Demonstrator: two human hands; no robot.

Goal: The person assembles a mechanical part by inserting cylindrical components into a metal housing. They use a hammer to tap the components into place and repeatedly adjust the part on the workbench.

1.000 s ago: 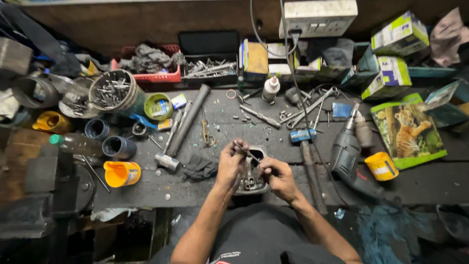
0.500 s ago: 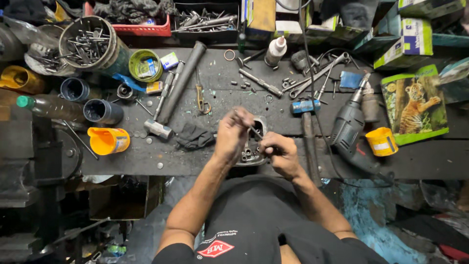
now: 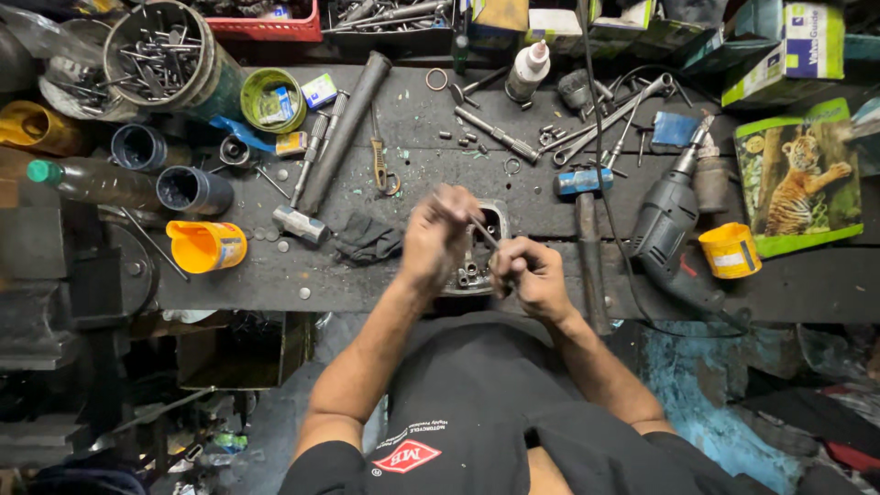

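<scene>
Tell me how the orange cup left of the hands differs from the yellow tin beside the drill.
The orange cup lies on its side, mouth facing left; the yellow tin stands upright. The orange cup sits left of the left hand, the yellow tin right of the drill. Both rest on the dark workbench.

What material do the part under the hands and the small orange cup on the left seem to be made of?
The part looks like cast metal, probably aluminium: dull grey, matte, with bored holes. The orange cup seems to be plastic: bright, even colour with a smooth, slightly glossy wall. Neither is certain from looks alone.
</scene>
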